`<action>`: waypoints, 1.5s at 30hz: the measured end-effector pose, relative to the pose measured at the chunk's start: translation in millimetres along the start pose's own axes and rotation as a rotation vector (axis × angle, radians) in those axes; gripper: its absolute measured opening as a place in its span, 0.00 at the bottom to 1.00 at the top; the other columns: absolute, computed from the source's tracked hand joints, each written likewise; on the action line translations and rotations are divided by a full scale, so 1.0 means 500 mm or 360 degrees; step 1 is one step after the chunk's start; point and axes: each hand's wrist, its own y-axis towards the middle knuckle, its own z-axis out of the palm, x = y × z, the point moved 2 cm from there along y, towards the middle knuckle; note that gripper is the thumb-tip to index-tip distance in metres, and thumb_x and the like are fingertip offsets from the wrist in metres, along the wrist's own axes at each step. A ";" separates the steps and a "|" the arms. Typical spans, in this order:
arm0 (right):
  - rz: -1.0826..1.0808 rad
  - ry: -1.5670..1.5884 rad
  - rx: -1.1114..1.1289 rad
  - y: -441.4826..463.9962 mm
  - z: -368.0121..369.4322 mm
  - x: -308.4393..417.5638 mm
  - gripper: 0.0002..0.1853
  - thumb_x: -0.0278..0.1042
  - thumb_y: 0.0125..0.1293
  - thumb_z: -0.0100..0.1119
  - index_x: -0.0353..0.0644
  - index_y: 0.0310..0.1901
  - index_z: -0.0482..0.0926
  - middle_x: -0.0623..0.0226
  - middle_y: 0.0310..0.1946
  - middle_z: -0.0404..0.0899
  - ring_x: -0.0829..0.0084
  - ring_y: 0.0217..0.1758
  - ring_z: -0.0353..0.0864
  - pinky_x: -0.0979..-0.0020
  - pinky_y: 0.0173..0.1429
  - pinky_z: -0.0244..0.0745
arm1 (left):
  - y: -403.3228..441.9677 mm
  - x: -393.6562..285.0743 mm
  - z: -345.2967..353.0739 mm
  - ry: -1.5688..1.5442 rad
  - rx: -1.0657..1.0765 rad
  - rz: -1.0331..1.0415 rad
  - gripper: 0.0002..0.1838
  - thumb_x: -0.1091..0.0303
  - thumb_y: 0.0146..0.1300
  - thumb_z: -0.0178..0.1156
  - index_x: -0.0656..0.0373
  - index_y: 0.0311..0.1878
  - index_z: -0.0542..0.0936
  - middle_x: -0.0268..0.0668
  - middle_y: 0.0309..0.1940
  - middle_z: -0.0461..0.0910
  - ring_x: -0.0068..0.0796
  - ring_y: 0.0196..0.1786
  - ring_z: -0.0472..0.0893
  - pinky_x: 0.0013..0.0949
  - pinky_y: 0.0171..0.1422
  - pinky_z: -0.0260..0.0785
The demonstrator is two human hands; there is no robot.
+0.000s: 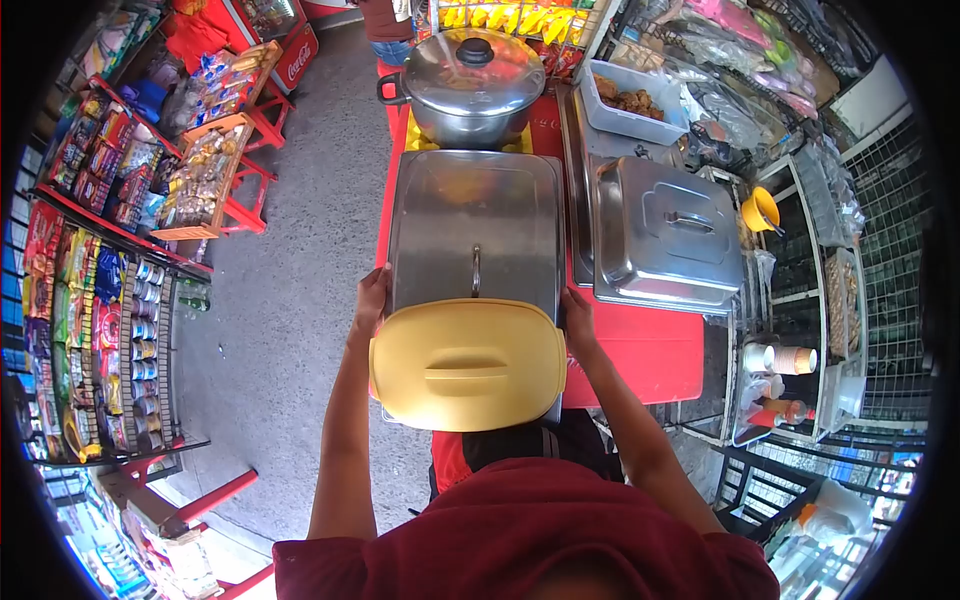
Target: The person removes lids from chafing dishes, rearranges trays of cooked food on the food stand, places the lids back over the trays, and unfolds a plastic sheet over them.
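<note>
A long steel food tray with a flat metal lid (440,215) lies lengthwise in front of me, its near end reaching past the table edge toward my body. My left hand (372,297) holds its left side, and my right hand (577,318) holds its right side; the fingertips of both are partly hidden by the rim. On the near end of the lid rests a yellow oval container lid (466,362) with a moulded grip; whatever is beneath it is hidden. The steel lid's handle (476,270) shows just beyond it.
Behind the tray stands a large lidded pot (475,95) on the red table (645,350). To the right are another covered steel tray (670,230) and a plastic box of fried food (635,100). Snack racks (100,330) line the left; a person (390,30) stands at the back.
</note>
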 end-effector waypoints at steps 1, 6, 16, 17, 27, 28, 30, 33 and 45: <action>-0.0040 -0.0180 -0.0095 -0.013 0.000 -0.002 0.18 0.41 0.67 0.47 0.41 0.54 0.70 0.66 0.36 0.77 0.77 0.38 0.76 0.76 0.43 0.71 | -0.003 -0.005 0.002 -0.0079 0.0016 0.0028 0.18 0.58 0.65 0.52 0.67 0.41 0.79 0.23 0.19 0.67 0.13 0.22 0.60 0.23 0.24 0.57; -0.0163 -0.0760 -0.0333 -0.102 -0.015 -0.028 0.16 0.38 0.67 0.46 0.36 0.50 0.73 0.71 0.29 0.75 0.82 0.31 0.72 0.77 0.35 0.68 | -0.014 -0.005 0.007 -0.0104 -0.0029 0.0007 0.17 0.60 0.66 0.51 0.67 0.38 0.79 0.23 0.19 0.66 0.13 0.21 0.60 0.23 0.22 0.56; -0.0238 -0.0719 -0.0287 -0.121 -0.001 -0.015 0.12 0.33 0.67 0.44 0.35 0.43 0.74 0.74 0.23 0.70 0.84 0.25 0.67 0.78 0.28 0.63 | -0.005 -0.004 0.004 -0.0051 0.0008 -0.0005 0.17 0.61 0.66 0.51 0.68 0.40 0.79 0.25 0.20 0.69 0.13 0.21 0.63 0.23 0.23 0.59; -0.0241 -0.0715 -0.0308 -0.124 0.003 -0.009 0.12 0.34 0.67 0.45 0.35 0.42 0.74 0.74 0.23 0.70 0.85 0.25 0.66 0.78 0.28 0.63 | -0.004 -0.005 0.005 -0.0054 -0.0008 0.0005 0.17 0.61 0.66 0.51 0.68 0.40 0.78 0.26 0.20 0.70 0.13 0.21 0.63 0.23 0.24 0.60; -0.0114 -0.0685 -0.0218 -0.122 -0.027 -0.013 0.16 0.40 0.66 0.47 0.37 0.48 0.74 0.74 0.22 0.72 0.85 0.26 0.70 0.79 0.24 0.62 | 0.065 0.032 -0.019 -0.0706 0.0291 -0.0082 0.12 0.70 0.63 0.52 0.66 0.46 0.75 0.34 0.28 0.78 0.21 0.28 0.75 0.28 0.33 0.69; -0.0019 -0.0675 -0.0201 -0.138 -0.025 0.010 0.17 0.40 0.65 0.46 0.39 0.51 0.72 0.72 0.26 0.73 0.83 0.27 0.72 0.79 0.25 0.65 | 0.044 -0.015 -0.024 0.0042 0.0054 0.0103 0.11 0.72 0.61 0.52 0.64 0.46 0.75 0.37 0.31 0.79 0.24 0.32 0.77 0.28 0.36 0.70; -0.0049 -0.0528 -0.0298 -0.158 -0.041 0.027 0.18 0.39 0.65 0.47 0.39 0.52 0.71 0.71 0.28 0.73 0.82 0.28 0.72 0.78 0.27 0.68 | 0.019 -0.105 -0.006 0.0791 -0.0141 0.0320 0.12 0.75 0.59 0.52 0.63 0.47 0.75 0.39 0.33 0.80 0.26 0.35 0.79 0.29 0.40 0.71; -0.0077 -0.0284 -0.0432 -0.173 -0.098 0.042 0.19 0.37 0.63 0.49 0.41 0.55 0.70 0.67 0.34 0.73 0.78 0.31 0.74 0.75 0.32 0.73 | -0.002 -0.222 0.057 0.1068 -0.0214 0.0679 0.13 0.74 0.59 0.55 0.63 0.48 0.75 0.39 0.41 0.78 0.26 0.42 0.77 0.29 0.46 0.70; -0.0456 0.0469 -0.1010 -0.403 -0.214 0.234 0.17 0.28 0.59 0.50 0.40 0.51 0.71 0.67 0.31 0.75 0.78 0.28 0.75 0.76 0.33 0.73 | -0.388 -0.396 0.654 0.0866 0.2726 0.0217 0.15 0.68 0.64 0.52 0.63 0.52 0.71 0.34 0.42 0.76 0.21 0.40 0.75 0.25 0.49 0.67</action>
